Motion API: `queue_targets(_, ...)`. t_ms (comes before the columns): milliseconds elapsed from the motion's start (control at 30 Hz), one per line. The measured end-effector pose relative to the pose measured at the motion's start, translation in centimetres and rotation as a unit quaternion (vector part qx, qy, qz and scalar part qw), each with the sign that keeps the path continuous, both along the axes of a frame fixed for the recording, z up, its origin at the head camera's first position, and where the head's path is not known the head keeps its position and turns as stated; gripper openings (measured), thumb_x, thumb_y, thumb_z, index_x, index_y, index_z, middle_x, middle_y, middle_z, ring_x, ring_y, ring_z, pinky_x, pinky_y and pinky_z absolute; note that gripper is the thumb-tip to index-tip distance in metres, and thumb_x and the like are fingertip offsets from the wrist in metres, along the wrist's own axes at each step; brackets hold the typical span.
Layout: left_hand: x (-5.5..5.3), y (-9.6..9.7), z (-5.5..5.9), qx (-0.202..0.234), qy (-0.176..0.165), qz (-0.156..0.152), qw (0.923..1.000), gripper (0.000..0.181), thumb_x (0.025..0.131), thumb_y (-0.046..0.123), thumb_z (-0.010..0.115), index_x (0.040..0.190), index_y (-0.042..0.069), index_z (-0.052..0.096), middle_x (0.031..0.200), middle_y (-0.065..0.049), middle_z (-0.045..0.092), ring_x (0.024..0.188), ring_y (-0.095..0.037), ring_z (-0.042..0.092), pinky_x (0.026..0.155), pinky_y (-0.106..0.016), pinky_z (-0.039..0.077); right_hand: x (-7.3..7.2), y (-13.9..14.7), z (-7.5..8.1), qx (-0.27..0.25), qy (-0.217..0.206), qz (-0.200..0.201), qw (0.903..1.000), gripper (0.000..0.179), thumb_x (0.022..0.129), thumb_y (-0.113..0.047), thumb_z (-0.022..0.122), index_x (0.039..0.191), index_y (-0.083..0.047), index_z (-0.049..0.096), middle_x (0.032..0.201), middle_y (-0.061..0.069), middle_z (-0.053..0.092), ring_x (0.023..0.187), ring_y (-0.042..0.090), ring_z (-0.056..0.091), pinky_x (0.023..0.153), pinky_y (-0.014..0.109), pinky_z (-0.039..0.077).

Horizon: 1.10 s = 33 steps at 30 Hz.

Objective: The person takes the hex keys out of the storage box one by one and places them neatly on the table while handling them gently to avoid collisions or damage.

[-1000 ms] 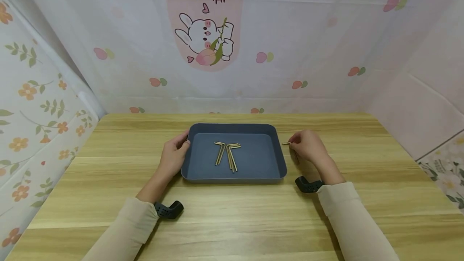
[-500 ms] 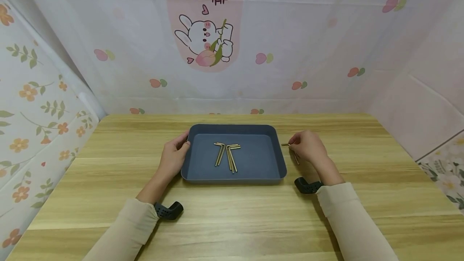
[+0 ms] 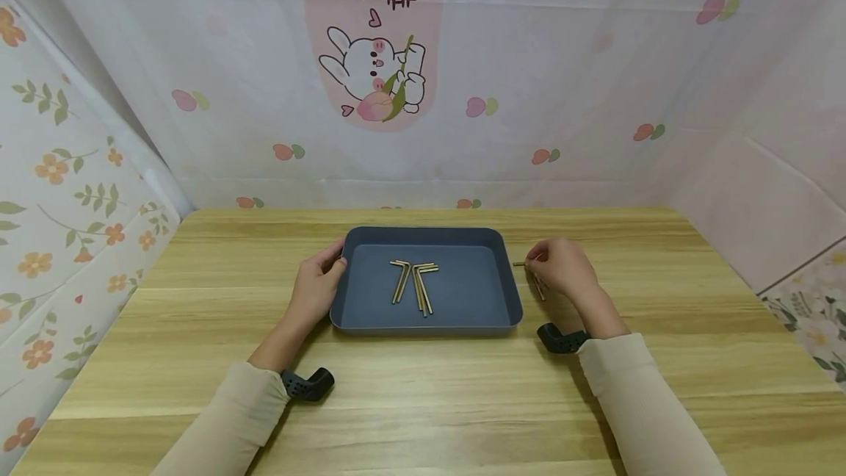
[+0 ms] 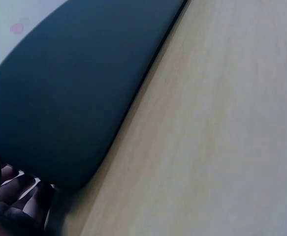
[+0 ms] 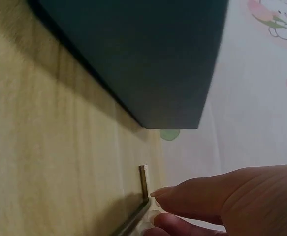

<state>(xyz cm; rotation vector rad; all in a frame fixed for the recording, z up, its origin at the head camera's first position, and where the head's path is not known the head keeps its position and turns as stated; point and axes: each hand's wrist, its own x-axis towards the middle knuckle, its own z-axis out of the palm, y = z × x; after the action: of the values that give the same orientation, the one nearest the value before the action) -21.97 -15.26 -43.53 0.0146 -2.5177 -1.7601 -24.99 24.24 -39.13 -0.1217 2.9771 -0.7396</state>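
A shallow dark grey-blue tray (image 3: 463,292) sits on the table in the head view. Several gold-coloured L-shaped Allen keys (image 3: 424,289) lie in it, in two small groups. My left hand (image 3: 316,286) grips the tray's left side, thumb at the rim; its fingers (image 4: 27,199) show beyond the wall in the left wrist view. Right of the tray, my right hand (image 3: 562,267) pinches an Allen key (image 5: 143,182) near its bend, with the key low on the wood. Its long arm is partly hidden under the hand, so whether more than one key lies there is unclear.
The wood-patterned table (image 3: 423,402) runs back to a printed cloth (image 3: 562,57) with a rabbit drawing. A floral cloth (image 3: 79,241) hangs on the left. Black wrist mounts (image 3: 562,338) sit at both wrists.
The Allen key at my right hand has shifted slightly left and down, and more of its long arm shows below the fingers. My left hand and the tray stay put.
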Motion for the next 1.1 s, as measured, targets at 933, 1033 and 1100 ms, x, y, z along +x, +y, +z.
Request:
queue_targets(933,0.0,0.0,-0.1,0.005,0.005,-0.003,1.0000,0.047,0.106,0.010,0.046,0.152,0.004,0.044,0.155,-0.016,0.047,0.146,-0.028,0.045,0.115,-0.044,0.041,1.4,-5.7,5.4,-0.075,-0.033,0.105,0.9911,0.027,0.097,-0.015,0.064,0.118,0.001,0.070,0.103,0.017,0.072,0.071,0.021,0.070,0.066,0.033,0.059)
queue_targets(1033,-0.1,-0.1,-0.1,0.005,0.005,-0.002,1.0000,0.046,0.106,0.010,0.046,0.152,0.004,0.045,0.155,-0.016,0.048,0.145,-0.028,0.045,0.115,-0.044,0.041,1.2,-7.0,5.5,-0.085,-0.046,0.111,0.9891,0.027,0.096,-0.015,0.065,0.117,0.001,0.070,0.100,0.016,0.071,0.071,0.023,0.070,0.066,0.033,0.060)
queue_targets(1100,-0.1,-0.1,-0.2,0.005,0.006,-0.002,1.0000,0.046,0.106,0.010,0.046,0.152,0.004,0.045,0.155,-0.016,0.048,0.145,-0.028,0.045,0.115,-0.044,0.041,1.1,-7.9,5.5,-0.089,-0.058,0.113,0.9879,0.027,0.095,-0.015,0.066,0.118,0.000,0.070,0.101,0.015,0.071,0.075,0.025,0.070,0.066,0.033,0.060)
